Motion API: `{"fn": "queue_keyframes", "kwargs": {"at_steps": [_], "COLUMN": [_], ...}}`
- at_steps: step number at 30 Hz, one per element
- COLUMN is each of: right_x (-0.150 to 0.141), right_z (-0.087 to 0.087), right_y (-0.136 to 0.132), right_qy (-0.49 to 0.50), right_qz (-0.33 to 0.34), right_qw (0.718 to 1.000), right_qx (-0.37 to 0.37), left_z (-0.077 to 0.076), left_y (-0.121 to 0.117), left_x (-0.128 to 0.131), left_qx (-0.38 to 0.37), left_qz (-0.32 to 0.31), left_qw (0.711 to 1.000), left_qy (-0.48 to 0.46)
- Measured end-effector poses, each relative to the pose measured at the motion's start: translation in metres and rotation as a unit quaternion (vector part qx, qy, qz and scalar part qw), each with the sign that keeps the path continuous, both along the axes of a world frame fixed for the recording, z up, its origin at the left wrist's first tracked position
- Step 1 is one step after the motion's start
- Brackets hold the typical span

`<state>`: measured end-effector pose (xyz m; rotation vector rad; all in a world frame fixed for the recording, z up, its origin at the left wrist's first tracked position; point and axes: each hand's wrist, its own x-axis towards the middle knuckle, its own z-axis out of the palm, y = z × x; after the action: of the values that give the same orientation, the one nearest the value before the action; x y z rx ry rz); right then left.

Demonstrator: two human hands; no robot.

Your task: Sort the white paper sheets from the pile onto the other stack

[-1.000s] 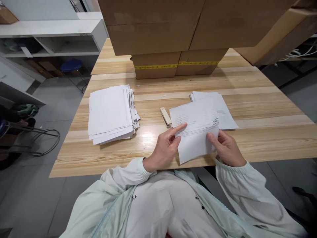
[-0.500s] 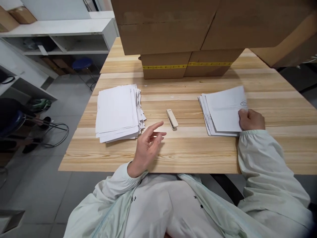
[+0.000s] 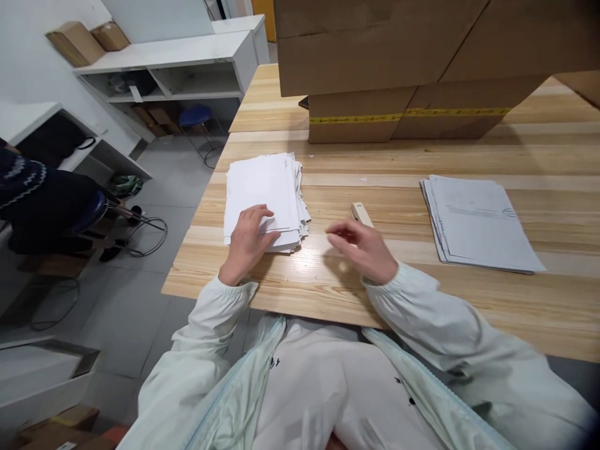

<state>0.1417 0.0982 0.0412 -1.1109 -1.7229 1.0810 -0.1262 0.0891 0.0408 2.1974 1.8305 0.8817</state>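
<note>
At the left of the table lies a thick, uneven stack of white paper sheets (image 3: 260,187). My left hand (image 3: 246,244) is over its near edge, fingers spread and holding nothing; whether the fingertips press on the top sheet I cannot tell. Between the two paper piles is a cream stapler (image 3: 361,214), its near end hidden behind my right hand (image 3: 360,248). That hand hovers above the wood with loosely bent fingers, thumb apart, and nothing visible in it. Farther right rests a thinner pile of printed sheets (image 3: 478,219), untouched, with an oval mark near its right edge.
Large cardboard boxes (image 3: 356,119) with yellow tape stand at the back of the wooden table (image 3: 319,169). Beyond its left edge are a blue stool (image 3: 195,115), white shelving (image 3: 187,53) and a seated person (image 3: 42,200).
My right hand has let go of the sheets on the right pile and moved left beside the stapler. My left hand has moved onto the left stack. The view has turned left.
</note>
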Motion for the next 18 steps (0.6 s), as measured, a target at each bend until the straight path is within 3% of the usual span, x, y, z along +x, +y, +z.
{"fn": "queue_keyframes", "kwargs": {"at_steps": [3,6,11,18], "right_x": [-0.049,-0.073,-0.085,-0.086], "right_z": [-0.014,-0.026,-0.032,-0.033], "right_y": [0.022,0.035,0.033,0.036], "right_qy": [0.048,0.102,0.178,0.161], "right_qz": [0.014,0.02,-0.004,-0.004], "right_qw": [0.998,0.989,0.971,0.97], "right_qx": [-0.036,-0.104,-0.158,-0.182], "left_z": [-0.006,-0.009,-0.01,-0.01], "left_y": [0.001,0.0,0.003,0.006], "left_x": [-0.001,-0.003,-0.006,-0.005], "left_qx": [0.002,0.008,0.006,0.008], "left_qz": [-0.004,-0.002,0.001,0.001], "left_qw": [1.0,0.999,0.999,1.0], "left_qy": [-0.019,-0.035,-0.041,-0.022]}}
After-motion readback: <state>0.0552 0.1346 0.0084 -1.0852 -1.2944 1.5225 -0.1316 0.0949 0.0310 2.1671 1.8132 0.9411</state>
